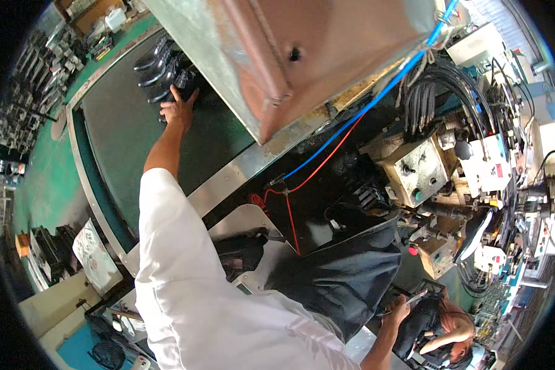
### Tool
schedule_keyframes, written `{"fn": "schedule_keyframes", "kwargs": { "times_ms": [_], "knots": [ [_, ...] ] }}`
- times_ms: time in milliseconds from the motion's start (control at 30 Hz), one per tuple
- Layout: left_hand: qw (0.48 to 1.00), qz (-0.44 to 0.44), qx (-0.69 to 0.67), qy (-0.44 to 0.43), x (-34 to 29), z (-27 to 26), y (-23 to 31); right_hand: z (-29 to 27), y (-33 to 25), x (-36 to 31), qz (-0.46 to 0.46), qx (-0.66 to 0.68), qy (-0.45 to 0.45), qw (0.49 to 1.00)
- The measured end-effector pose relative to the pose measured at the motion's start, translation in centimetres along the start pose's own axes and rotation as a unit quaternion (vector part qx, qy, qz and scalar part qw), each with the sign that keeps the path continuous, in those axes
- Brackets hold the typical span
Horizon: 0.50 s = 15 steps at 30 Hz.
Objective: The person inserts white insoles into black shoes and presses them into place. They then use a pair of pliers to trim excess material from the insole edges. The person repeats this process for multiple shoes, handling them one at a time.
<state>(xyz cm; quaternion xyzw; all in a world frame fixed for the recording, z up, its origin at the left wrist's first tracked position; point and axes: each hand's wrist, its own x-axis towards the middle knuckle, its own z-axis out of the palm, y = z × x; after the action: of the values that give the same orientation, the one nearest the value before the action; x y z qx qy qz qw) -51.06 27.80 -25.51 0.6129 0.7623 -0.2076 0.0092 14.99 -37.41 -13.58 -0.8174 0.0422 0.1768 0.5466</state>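
Note:
My left arm, in a white sleeve, stretches far out over a dark conveyor belt (114, 123). At its end my left hand (177, 114) touches the nearest of several shiny black shoes (157, 77) grouped on the belt. Its fingers are spread over the shoe's near end; part of the shoe is hidden beneath them. Low at the right, my right hand (398, 310) is closed around a thin, light-coloured stick-like tool (417, 297). The tool's exact kind is too small to make out. Dark cloth (345, 271) is bunched between my body and the machinery.
A rust-brown metal hood (327, 55) overhangs the belt. Blue (357, 126) and red (327, 154) hoses run below it. A control box (416, 169) and cables stand right. A co-worker (456, 330) bends at lower right. Racks of dark parts (46, 80) line the far left.

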Motion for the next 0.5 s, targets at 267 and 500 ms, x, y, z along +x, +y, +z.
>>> {"fn": "schedule_keyframes", "kwargs": {
  "times_ms": [267, 500],
  "knots": [
    [1.0, -0.025, -0.002, 0.003, 5.3, 0.8, -1.9, -3.3, 0.3, 4.0, -0.076, -0.076, 0.048, 0.993],
    [0.898, -0.188, -0.397, 0.026, 3.6, -0.5, 3.6, -21.0, 12.5, 6.5, -0.013, -0.326, 0.204, 0.923]
  ]
}}
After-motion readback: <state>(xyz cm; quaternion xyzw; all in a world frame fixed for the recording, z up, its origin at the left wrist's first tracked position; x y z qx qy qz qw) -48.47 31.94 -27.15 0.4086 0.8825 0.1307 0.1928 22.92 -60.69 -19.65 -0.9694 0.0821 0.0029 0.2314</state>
